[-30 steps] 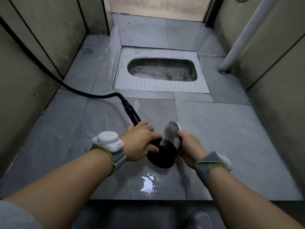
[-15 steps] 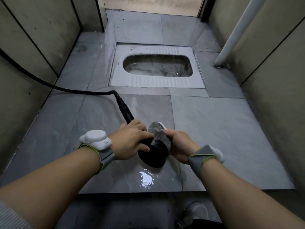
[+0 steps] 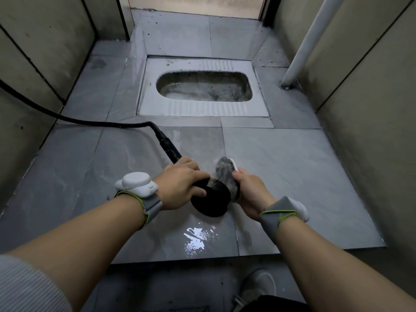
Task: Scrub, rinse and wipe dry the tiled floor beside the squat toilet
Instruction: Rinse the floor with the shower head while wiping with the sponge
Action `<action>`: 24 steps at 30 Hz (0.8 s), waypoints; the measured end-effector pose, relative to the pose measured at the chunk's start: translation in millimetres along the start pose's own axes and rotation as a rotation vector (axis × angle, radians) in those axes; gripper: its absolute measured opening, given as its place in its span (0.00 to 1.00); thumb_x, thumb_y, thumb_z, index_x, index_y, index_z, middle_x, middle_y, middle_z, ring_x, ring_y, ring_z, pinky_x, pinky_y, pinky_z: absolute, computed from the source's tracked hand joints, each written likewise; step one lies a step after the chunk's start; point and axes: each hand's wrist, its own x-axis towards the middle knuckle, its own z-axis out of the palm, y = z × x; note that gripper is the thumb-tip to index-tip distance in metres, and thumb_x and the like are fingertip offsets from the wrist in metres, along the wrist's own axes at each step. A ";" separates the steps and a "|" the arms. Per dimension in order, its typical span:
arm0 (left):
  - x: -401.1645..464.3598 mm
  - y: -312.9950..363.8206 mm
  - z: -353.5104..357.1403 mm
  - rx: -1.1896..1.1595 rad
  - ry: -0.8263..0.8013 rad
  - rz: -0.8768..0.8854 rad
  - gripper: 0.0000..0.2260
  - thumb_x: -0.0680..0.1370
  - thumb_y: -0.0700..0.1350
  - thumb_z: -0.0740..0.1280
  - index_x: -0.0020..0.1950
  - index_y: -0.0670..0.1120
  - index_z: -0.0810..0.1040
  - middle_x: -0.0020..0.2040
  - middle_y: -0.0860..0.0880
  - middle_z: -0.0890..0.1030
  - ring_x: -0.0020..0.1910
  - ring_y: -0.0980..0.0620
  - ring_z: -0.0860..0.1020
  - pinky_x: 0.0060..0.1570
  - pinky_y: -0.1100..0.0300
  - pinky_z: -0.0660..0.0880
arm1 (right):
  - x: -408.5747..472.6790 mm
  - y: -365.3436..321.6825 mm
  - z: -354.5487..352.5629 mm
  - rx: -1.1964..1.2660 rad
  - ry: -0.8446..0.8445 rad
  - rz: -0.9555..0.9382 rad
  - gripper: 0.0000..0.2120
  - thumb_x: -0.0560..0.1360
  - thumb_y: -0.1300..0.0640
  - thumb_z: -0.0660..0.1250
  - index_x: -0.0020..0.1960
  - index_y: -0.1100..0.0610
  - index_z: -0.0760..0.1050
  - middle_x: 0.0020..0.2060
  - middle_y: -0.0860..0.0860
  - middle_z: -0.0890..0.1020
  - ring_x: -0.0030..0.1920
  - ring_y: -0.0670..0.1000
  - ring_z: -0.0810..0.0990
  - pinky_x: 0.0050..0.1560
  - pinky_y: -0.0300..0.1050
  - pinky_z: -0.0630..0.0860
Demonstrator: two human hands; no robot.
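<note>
My left hand point(image 3: 182, 184) grips the handle of a black shower head point(image 3: 210, 200), whose round face points toward a scrub brush. A black hose point(image 3: 94, 122) runs from the handle off to the left wall. My right hand point(image 3: 249, 192) holds the scrub brush point(image 3: 225, 174), a white-backed brush with grey bristles turned up, right against the shower head. Both hover over the wet grey tiled floor point(image 3: 281, 176). The white squat toilet point(image 3: 202, 88) lies further ahead in the middle.
Beige partition walls close in on the left point(image 3: 33, 64) and right point(image 3: 371, 109). A white pipe point(image 3: 308, 41) slants down to the floor at the right of the toilet. A puddle point(image 3: 198, 238) shines near the floor's front step. A shoe point(image 3: 256, 287) shows below.
Both hands and the two tools keep the same hold, close together. The view has shifted slightly, and the brush sits a little further forward against the shower head.
</note>
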 end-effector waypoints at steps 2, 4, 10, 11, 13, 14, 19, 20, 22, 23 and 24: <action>1.1 -0.5 -0.3 -0.005 0.017 -0.006 0.25 0.71 0.61 0.59 0.63 0.52 0.77 0.55 0.50 0.76 0.60 0.48 0.66 0.59 0.45 0.70 | -0.4 3.5 -6.1 -0.050 -0.022 0.025 0.13 0.82 0.63 0.54 0.60 0.65 0.74 0.49 0.60 0.78 0.45 0.55 0.77 0.37 0.41 0.71; 1.9 2.5 2.0 -0.024 0.002 0.032 0.26 0.72 0.62 0.59 0.64 0.51 0.77 0.55 0.50 0.76 0.59 0.48 0.67 0.59 0.44 0.70 | -2.2 5.5 -9.4 -0.078 -0.039 0.034 0.13 0.82 0.62 0.54 0.61 0.64 0.75 0.48 0.60 0.79 0.46 0.55 0.78 0.37 0.41 0.72; 7.2 14.3 6.1 0.040 -0.050 0.046 0.25 0.72 0.61 0.58 0.63 0.52 0.76 0.55 0.51 0.75 0.60 0.49 0.66 0.58 0.45 0.70 | -6.5 -0.2 -22.2 -0.197 0.005 0.004 0.11 0.81 0.64 0.56 0.47 0.58 0.76 0.38 0.56 0.78 0.35 0.51 0.76 0.30 0.38 0.70; 7.4 14.4 5.1 0.075 -0.054 0.029 0.25 0.71 0.62 0.57 0.63 0.52 0.76 0.55 0.51 0.75 0.61 0.49 0.66 0.58 0.45 0.70 | -6.8 -0.8 -26.2 -0.224 0.020 0.004 0.10 0.81 0.63 0.57 0.46 0.58 0.76 0.38 0.56 0.78 0.34 0.52 0.76 0.31 0.39 0.70; 7.6 14.4 5.0 0.116 -0.070 0.000 0.26 0.71 0.63 0.55 0.62 0.52 0.76 0.55 0.52 0.74 0.62 0.50 0.65 0.59 0.46 0.69 | -7.2 -4.1 -35.9 -0.298 0.104 -0.028 0.09 0.77 0.57 0.59 0.43 0.58 0.76 0.39 0.58 0.78 0.37 0.56 0.77 0.37 0.46 0.72; 8.3 14.8 5.1 0.118 -0.078 -0.004 0.28 0.71 0.64 0.53 0.63 0.53 0.76 0.55 0.52 0.74 0.62 0.50 0.65 0.59 0.46 0.69 | -4.4 -6.1 -43.5 -0.350 0.152 -0.048 0.09 0.74 0.54 0.59 0.42 0.58 0.75 0.40 0.59 0.79 0.41 0.58 0.79 0.41 0.52 0.75; 13.6 32.5 18.5 0.083 -0.080 0.053 0.30 0.71 0.67 0.48 0.63 0.54 0.74 0.55 0.53 0.74 0.62 0.51 0.65 0.58 0.48 0.69 | -2.4 -11.9 -81.8 -0.374 0.346 -0.049 0.11 0.79 0.60 0.58 0.40 0.55 0.74 0.39 0.54 0.79 0.49 0.60 0.79 0.56 0.62 0.76; 16.9 38.7 21.1 0.084 -0.071 0.053 0.28 0.72 0.66 0.50 0.63 0.54 0.74 0.56 0.53 0.74 0.62 0.51 0.65 0.57 0.50 0.68 | -1.4 -11.7 -89.0 -0.353 0.363 -0.056 0.10 0.79 0.60 0.59 0.42 0.55 0.76 0.41 0.54 0.80 0.50 0.60 0.80 0.56 0.61 0.76; 22.9 49.1 24.8 0.097 -0.041 0.062 0.24 0.74 0.64 0.54 0.64 0.54 0.74 0.56 0.53 0.74 0.63 0.51 0.65 0.55 0.52 0.65 | -2.5 -9.2 -100.5 -0.320 0.380 -0.066 0.08 0.79 0.59 0.61 0.53 0.56 0.78 0.46 0.54 0.81 0.52 0.59 0.80 0.56 0.57 0.76; 27.4 54.2 26.4 0.106 -0.031 0.067 0.22 0.76 0.63 0.56 0.65 0.54 0.74 0.57 0.52 0.74 0.63 0.51 0.64 0.55 0.52 0.65 | -1.9 -6.6 -107.8 -0.310 0.388 -0.064 0.11 0.77 0.57 0.63 0.58 0.56 0.78 0.50 0.55 0.82 0.53 0.59 0.80 0.57 0.56 0.76; 30.5 59.2 27.7 0.105 -0.026 0.067 0.20 0.78 0.61 0.58 0.65 0.54 0.74 0.57 0.52 0.74 0.63 0.51 0.64 0.55 0.52 0.65 | -2.7 -4.2 -113.8 -0.308 0.404 -0.049 0.14 0.75 0.55 0.66 0.61 0.54 0.76 0.54 0.56 0.82 0.55 0.58 0.80 0.59 0.56 0.76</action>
